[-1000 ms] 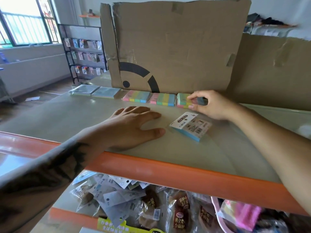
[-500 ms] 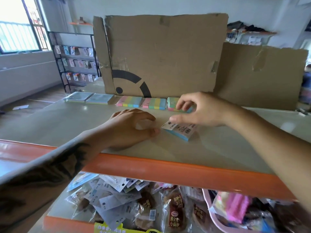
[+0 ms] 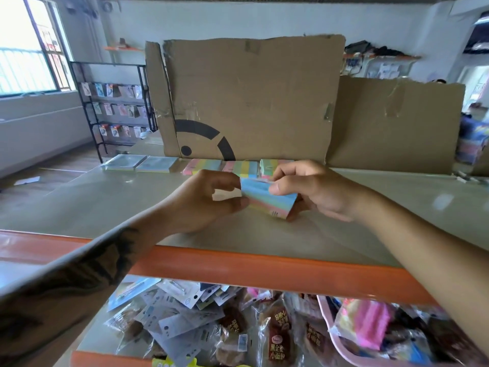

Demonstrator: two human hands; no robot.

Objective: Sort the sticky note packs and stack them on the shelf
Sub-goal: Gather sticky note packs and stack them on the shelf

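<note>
**A:** Head view: why is the striped pack point(image 3: 267, 198) up off the shelf point(image 3: 111, 202)?

**B:** I judge I'm checking its colours before sorting it. It hangs just in front of the row of striped packs point(image 3: 219, 165) lined along the cardboard sheet point(image 3: 251, 96).

**A:** And the fingers?

**B:** My left hand point(image 3: 209, 202) pinches the pack's left end; my right hand point(image 3: 309, 192) grips the right end, thumb on its face, fingers curled behind.
</note>
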